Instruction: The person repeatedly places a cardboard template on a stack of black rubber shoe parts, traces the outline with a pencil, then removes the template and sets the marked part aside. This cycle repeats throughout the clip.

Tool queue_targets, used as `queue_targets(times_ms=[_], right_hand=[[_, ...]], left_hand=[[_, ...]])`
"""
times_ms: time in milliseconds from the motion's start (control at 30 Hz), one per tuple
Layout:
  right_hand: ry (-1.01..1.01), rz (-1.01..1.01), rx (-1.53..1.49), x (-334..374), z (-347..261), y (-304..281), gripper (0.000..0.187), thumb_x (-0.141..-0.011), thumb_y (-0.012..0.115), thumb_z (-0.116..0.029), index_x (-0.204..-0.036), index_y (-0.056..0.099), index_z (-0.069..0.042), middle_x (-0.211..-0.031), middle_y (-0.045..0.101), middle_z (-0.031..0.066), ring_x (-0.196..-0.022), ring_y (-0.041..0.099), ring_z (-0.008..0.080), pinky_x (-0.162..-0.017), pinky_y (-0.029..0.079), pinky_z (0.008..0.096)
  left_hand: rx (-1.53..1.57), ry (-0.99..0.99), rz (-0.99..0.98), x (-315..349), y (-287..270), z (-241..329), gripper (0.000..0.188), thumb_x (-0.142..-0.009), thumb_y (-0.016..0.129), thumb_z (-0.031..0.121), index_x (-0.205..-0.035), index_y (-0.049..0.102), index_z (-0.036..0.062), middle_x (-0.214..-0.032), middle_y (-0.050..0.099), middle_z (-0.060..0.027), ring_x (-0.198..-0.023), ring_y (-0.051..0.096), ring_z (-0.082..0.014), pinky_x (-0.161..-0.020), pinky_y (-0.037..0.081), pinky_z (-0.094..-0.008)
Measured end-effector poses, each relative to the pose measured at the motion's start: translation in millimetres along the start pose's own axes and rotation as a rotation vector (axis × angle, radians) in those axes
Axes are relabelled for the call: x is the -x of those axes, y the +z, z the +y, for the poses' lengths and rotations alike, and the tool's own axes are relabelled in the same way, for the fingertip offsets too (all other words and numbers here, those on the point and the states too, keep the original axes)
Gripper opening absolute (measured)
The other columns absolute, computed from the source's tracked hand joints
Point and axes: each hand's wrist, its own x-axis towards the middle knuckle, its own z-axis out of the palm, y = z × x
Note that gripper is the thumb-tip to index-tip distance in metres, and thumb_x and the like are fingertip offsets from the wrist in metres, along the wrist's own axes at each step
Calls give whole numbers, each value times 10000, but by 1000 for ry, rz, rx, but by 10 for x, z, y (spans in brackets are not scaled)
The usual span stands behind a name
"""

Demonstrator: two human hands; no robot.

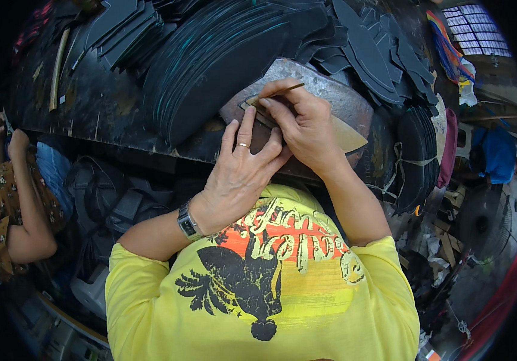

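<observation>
My right hand [309, 126] pinches a thin brown stick-like tool [288, 89], slanted over a worn dark slab [294, 71]; whether it is a pen or a brush I cannot tell. Beside its tip, my left hand [237, 153] lies with fingers stretched out, a fingertip pressing on a small tan piece [251, 103]. That piece is mostly covered by my fingers. A pointed tan sheet piece [347, 137] shows on the slab to the right of my right wrist.
Stacks of dark curved sheet pieces [210, 66] fill the table behind the slab, with more dark pieces [370, 54] at the far right. A tied dark bundle [418, 156] stands right. At left sits another person [26, 204]; a fan [484, 222] stands at far right.
</observation>
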Motion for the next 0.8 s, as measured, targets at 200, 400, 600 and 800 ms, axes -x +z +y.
queue_targets(times_ms=[200,400,600,800], right_hand=[[-64,-38,121,-56,-10,36,119,-924,697,-30,-1043,688,-27,-902,724,176,-796,730,343,-714,576,375],[36,-18,-25,-49,-16,41,115,-929,698,-60,-1028,675,-6,-899,727,195,-807,739,340,-728,583,390],[52,-64,18,-115,-49,15,113,-939,676,24,-1046,697,-5,-899,737,140,-821,749,222,-761,586,318],[-167,-269,431,-166,-164,-13,123,-910,714,-8,-1029,682,-16,-937,726,166,-863,738,291,-789,577,356]], left_hand=[[13,-8,19,-14,9,10,509,-905,646,211,-1413,661,224,-1519,432,-116,-1478,328,-525,-1182,301,-612],[8,-8,-2,-22,-23,8,617,-766,847,297,-1358,693,219,-1488,470,-93,-1506,267,-520,-1185,297,-614],[1,14,-29,-7,-33,-16,517,-913,622,212,-1429,647,216,-1507,430,-138,-1463,331,-534,-1185,298,-616],[-21,27,-33,-26,-28,-42,538,-926,584,203,-1464,612,196,-1493,437,-146,-1422,373,-530,-1177,314,-613]])
